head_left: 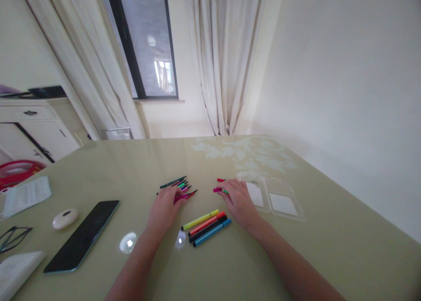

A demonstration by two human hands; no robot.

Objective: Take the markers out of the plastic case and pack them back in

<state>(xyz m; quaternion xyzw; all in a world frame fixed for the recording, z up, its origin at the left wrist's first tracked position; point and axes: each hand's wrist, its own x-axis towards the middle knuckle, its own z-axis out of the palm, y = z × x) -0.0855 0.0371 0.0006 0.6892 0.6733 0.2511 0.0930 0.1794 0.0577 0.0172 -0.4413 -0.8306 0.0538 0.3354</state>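
My left hand (166,203) rests at the near end of a row of uncapped felt-tip pens (173,182), its fingers closed on a pink felt-tip pen (180,197). That pen's dark tip points right. My right hand (237,199) is across a gap from it, with thumb and fingers together at a small pink pen cap (216,190). Bits of a green piece and a red cap (220,179) show beside these fingers; the rest is hidden under the hand. Between my forearms lie capped markers: yellow (200,220), orange-red (207,224), black (208,230) and blue (212,232).
An opened clear plastic case (300,213) lies right of my right hand. On the left are a phone (82,235), a white round case (65,219), glasses (15,238), a face mask (28,196) and a white box (19,270). A wall borders the table's right side.
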